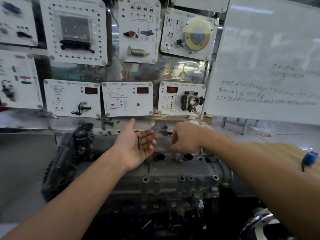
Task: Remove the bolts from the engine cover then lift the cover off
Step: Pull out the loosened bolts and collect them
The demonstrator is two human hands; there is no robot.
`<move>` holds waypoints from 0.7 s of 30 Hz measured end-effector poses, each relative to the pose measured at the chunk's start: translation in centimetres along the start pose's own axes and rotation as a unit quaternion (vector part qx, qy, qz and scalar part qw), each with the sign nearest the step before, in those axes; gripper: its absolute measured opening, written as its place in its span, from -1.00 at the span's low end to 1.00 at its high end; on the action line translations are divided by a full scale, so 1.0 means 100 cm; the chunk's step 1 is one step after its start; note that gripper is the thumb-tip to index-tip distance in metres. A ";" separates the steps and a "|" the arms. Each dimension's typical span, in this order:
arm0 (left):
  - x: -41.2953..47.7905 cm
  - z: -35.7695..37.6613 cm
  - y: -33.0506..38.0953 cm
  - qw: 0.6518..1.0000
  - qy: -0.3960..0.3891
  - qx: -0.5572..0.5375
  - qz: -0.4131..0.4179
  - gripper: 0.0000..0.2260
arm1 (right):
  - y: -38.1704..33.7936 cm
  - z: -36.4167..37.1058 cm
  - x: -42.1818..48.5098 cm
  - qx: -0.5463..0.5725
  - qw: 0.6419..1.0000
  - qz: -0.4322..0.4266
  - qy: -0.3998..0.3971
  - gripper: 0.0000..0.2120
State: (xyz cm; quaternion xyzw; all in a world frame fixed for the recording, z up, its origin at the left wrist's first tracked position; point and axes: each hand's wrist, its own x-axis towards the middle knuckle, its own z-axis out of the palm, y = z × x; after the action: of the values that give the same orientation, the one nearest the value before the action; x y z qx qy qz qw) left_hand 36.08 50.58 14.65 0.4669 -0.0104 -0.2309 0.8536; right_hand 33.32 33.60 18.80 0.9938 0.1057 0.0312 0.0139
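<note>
Item 1, engine cover (173, 170): grey cast metal, dirty, lying lengthwise across the middle of the view. Two round wells (159, 156) open in its top face. Empty bolt holes show along its near edge. The cover sits in place on the engine.

Item 2, bolt (139, 142): dark and slender, lying lengthwise on the palm of the left hand, above the cover's left half.

Item 3, left hand (131, 148): palm up over the cover, thumb pointing away, fingers loosely spread. Grip wide and relaxed; the bolt rests on it and the fingers do not close round it.

Item 4, right hand (186, 137): back of the hand up, just beside the left hand's fingertips, over the far side of the cover and behind the right-hand well. Fingertips (173, 148) curl down toward the cover and are blurred. Cannot tell whether this grip pinches anything or touches the metal.

Item 5, blue band (310, 158): worn on the right forearm.

Item 6, black housing (69, 153): at the engine's left end.

Item 7, white training panels (127, 98): mounted on the wall behind, several with red displays; one carries a throttle body (192, 101).

Item 8, whiteboard (268, 58): at the right, tilted, with handwritten lines.
</note>
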 end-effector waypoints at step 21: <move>-0.014 -0.001 0.005 0.998 -0.028 -0.057 -0.015 -0.41 | -0.052 -0.033 0.029 0.026 0.990 -0.097 0.103 -0.75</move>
State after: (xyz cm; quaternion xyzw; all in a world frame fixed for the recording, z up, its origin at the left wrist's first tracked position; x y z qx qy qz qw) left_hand 35.07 51.47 15.30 0.4112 -0.0136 -0.2568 0.8745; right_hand 34.80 39.38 22.04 0.9703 0.2032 0.1296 -0.0200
